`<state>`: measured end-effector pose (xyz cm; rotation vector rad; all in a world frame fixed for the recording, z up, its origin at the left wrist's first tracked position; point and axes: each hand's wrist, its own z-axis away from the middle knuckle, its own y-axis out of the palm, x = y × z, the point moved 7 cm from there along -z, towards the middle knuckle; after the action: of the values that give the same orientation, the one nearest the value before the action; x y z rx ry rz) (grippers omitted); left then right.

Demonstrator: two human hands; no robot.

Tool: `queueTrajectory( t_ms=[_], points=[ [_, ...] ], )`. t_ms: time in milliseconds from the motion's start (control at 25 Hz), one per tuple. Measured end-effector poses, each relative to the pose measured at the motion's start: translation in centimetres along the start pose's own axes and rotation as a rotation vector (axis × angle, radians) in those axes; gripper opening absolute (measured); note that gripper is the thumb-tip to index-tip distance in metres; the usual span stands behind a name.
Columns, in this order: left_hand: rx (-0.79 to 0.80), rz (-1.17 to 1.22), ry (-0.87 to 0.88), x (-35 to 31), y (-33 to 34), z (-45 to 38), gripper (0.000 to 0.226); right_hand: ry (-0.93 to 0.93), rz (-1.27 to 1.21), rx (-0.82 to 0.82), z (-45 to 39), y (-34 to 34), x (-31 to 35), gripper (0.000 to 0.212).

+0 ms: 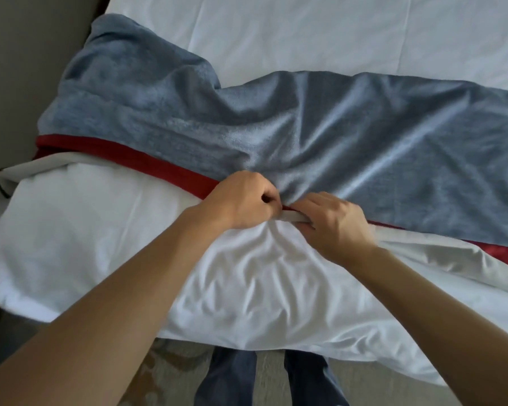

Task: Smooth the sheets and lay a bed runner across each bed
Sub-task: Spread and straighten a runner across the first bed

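A blue-grey velvety bed runner (305,127) with a red border and pale lining lies rumpled across the white bed sheet (305,33). Its left end is bunched near the bed's left edge. My left hand (241,200) is closed on the runner's near red edge at the middle. My right hand (332,221) grips the same edge beside it, where the pale lining is folded under. The two hands almost touch. The white sheet (247,282) below my hands is wrinkled and hangs over the bed's near side.
The bed's near edge runs across the lower frame, with patterned carpet (170,364) and my legs in blue trousers (232,376) below it. A grey floor or wall strip (18,68) lies along the bed's left side.
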<state>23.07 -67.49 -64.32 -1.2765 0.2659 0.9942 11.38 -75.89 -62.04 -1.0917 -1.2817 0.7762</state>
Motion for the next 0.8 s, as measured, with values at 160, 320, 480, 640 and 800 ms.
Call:
queueTrajectory(
  t_ms=[160,320,480,640,800],
  points=[
    [-0.386,-0.521,0.19,-2.5,1.7,3.5,0.047,0.192,-0.166,-0.041,0.3,-1.7,-1.3,0.019],
    [-0.636,-0.508,-0.005,0.7,-1.2,4.7,0.043,0.21,-0.137,-0.081,1.0,-2.6,-0.5,0.02],
    [-0.707,-0.472,0.0,5.8,-4.7,7.2,0.041,0.1,-0.141,-0.08,2.5,-1.3,1.0,0.024],
    [-0.563,-0.469,0.171,7.2,-4.7,10.4,0.031,0.073,-0.043,0.188,5.7,3.0,2.1,0.035],
    [-0.509,-0.458,0.086,8.7,-4.2,13.9,0.022,0.214,-0.18,0.098,3.9,2.0,2.3,0.038]
  ],
)
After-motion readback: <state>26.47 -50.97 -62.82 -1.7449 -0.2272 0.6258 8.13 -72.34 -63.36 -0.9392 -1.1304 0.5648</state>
